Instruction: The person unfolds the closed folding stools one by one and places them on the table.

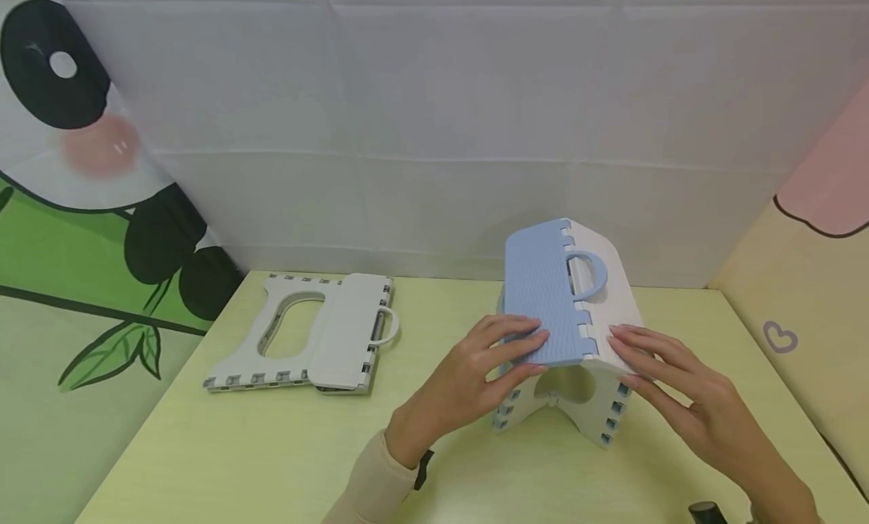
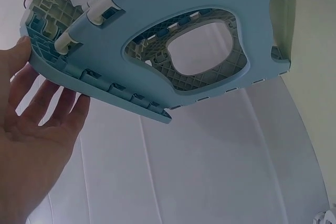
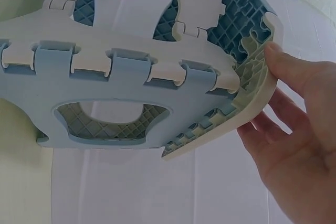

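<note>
A folding step stool (image 1: 543, 298) with one blue and one white top half stands on the table, its top bent into a ridge and its legs spread. My left hand (image 1: 475, 369) holds the near end of the blue half, fingers over the top and thumb at the edge. On the white half, my right hand (image 1: 692, 392) grips the near corner the same way. Both wrist views show the stool's ribbed underside, with the left thumb (image 2: 18, 53) and the right thumb (image 3: 289, 66) against the panel edges. A small loop handle (image 1: 597, 275) sticks out at the ridge.
A second folding stool (image 1: 299, 335), white, lies folded flat on the left of the pale yellow table (image 1: 271, 448). A dark cylindrical object (image 1: 706, 513) shows at the bottom edge near the right wrist. A grey-white cloth wall (image 1: 434, 132) stands behind the table.
</note>
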A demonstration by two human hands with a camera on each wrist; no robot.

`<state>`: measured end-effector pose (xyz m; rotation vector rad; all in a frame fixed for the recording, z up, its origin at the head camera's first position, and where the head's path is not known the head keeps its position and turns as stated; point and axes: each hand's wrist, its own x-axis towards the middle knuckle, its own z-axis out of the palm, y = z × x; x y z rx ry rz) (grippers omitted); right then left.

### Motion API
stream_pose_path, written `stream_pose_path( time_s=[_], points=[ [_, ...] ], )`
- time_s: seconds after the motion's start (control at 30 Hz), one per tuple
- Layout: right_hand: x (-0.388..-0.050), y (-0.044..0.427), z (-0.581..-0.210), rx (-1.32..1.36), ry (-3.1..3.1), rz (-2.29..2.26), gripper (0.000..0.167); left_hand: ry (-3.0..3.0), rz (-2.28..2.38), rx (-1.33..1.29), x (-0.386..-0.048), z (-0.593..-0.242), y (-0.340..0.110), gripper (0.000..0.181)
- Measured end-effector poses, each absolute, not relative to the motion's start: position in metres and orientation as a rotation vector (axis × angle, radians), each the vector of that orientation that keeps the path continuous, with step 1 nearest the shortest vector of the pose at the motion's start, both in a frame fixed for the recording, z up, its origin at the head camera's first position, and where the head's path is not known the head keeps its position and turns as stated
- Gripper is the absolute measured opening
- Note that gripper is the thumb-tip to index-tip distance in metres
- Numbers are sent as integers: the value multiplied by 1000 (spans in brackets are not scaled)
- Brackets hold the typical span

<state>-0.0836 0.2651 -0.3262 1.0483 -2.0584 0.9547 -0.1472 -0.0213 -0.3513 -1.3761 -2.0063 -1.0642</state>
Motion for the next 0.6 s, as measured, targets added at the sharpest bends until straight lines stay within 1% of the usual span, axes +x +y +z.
stream_pose_path(
  time_s=[0.4,0.6],
  points=[
    [-84,268,-327,1045,-2086,943,45,-2018,-1029,-1376,-147,-350,-20,43],
    [-82,264,-322,1035,-2093,925,46,-2021,-1019,-1376,-147,-350,-20,44]
  ],
)
